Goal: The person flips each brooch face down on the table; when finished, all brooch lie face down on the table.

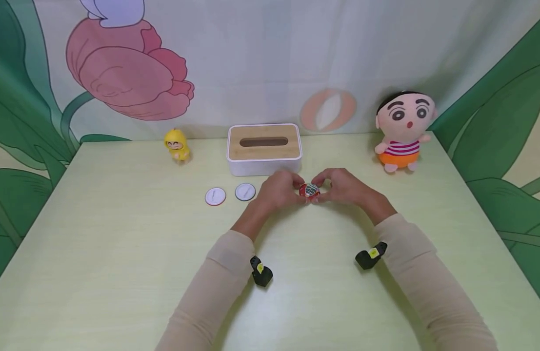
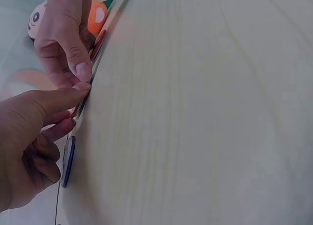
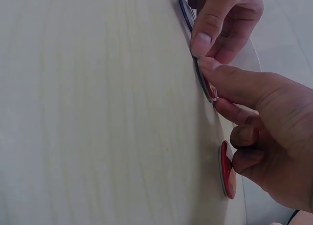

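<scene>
Both hands pinch one small round badge (image 1: 310, 191), which shows a red and dark patterned face in the head view. On its left side is my left hand (image 1: 279, 190), holding the rim between thumb and fingers. The right hand (image 1: 343, 186) pinches the opposite rim, thumb tips close together. In the right wrist view, another red badge (image 3: 226, 170) stands beside the curled lower fingers of the right hand; the head view hides it. Two badges lie white back up left of the left hand: one blue-rimmed (image 1: 245, 192), one red-rimmed (image 1: 215, 196).
Behind the hands stands a white tissue box (image 1: 265, 167) with a wooden slotted lid. A small yellow-hooded figure (image 1: 177, 145) is at the back left, a plush doll (image 1: 401, 131) at the back right. A printed curtain hangs behind the pale table (image 1: 120, 263).
</scene>
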`<state>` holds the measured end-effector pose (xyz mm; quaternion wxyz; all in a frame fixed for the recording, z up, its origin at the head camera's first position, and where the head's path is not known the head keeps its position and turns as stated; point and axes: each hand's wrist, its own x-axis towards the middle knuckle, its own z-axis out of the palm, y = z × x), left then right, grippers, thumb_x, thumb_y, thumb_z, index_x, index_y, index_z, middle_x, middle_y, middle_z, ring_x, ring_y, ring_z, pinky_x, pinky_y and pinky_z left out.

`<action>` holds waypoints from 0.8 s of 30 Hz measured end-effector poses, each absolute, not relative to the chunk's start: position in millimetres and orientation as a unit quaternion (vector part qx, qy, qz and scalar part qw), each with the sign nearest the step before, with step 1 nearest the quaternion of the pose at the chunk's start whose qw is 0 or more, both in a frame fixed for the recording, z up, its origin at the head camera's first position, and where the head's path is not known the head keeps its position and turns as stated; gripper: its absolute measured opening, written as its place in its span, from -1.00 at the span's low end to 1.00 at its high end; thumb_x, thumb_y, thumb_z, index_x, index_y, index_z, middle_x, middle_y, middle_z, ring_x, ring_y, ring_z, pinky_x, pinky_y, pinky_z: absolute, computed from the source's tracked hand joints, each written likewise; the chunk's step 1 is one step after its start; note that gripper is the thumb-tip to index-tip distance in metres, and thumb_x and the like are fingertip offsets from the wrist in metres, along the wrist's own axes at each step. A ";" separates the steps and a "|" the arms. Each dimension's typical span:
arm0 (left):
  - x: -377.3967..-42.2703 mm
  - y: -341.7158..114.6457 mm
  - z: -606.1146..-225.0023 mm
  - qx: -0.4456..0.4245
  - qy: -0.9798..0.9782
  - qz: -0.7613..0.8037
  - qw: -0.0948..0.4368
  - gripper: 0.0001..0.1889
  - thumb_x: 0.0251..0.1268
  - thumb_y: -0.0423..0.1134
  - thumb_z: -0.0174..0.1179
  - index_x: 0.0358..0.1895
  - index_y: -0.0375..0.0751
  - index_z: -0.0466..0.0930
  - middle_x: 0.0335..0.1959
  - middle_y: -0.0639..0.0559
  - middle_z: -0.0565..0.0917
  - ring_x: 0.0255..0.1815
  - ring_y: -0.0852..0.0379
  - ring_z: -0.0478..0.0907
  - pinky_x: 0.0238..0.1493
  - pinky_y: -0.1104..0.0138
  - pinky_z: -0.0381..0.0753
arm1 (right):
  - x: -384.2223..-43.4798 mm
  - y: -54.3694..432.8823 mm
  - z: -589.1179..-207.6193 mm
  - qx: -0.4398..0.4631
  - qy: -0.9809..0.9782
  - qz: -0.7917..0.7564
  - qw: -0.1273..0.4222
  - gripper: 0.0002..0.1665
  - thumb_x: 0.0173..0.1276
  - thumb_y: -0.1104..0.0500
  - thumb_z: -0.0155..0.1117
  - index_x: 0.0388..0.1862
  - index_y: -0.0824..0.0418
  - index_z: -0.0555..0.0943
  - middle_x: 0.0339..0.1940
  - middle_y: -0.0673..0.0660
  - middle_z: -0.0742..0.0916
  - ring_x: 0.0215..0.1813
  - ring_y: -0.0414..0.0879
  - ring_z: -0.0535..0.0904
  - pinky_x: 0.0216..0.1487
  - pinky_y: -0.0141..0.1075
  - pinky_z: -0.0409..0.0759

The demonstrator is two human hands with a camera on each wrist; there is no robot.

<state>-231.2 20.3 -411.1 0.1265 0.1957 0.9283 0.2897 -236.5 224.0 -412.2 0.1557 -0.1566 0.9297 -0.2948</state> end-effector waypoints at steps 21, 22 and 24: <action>-232.8 21.2 -413.3 0.197 0.923 0.305 0.124 -0.56 0.10 -0.11 0.54 0.06 -0.18 0.75 -0.13 0.00 0.79 -0.11 0.11 0.56 -0.07 0.30 0.56 | -234.6 222.3 -412.1 -0.155 0.933 -0.293 0.139 -0.48 0.12 0.23 0.61 0.09 0.28 0.73 -0.02 0.21 0.80 0.11 0.10 0.60 0.31 0.03 0.47; -232.9 21.1 -413.5 0.198 0.923 0.305 0.123 -0.56 0.10 -0.11 0.54 0.06 -0.18 0.75 -0.13 -0.01 0.79 -0.12 0.11 0.56 -0.07 0.30 0.55 | -234.5 222.2 -412.1 -0.156 0.933 -0.293 0.137 -0.48 0.12 0.23 0.61 0.09 0.28 0.73 -0.02 0.20 0.80 0.09 0.09 0.60 0.29 0.01 0.48; -233.1 21.0 -413.8 0.199 0.924 0.305 0.121 -0.55 0.10 -0.12 0.54 0.06 -0.19 0.75 -0.13 -0.02 0.78 -0.12 0.11 0.56 -0.07 0.29 0.55 | -234.3 222.4 -412.1 -0.159 0.933 -0.293 0.135 -0.48 0.11 0.23 0.62 0.09 0.28 0.73 -0.04 0.20 0.81 0.06 0.08 0.60 0.23 -0.03 0.48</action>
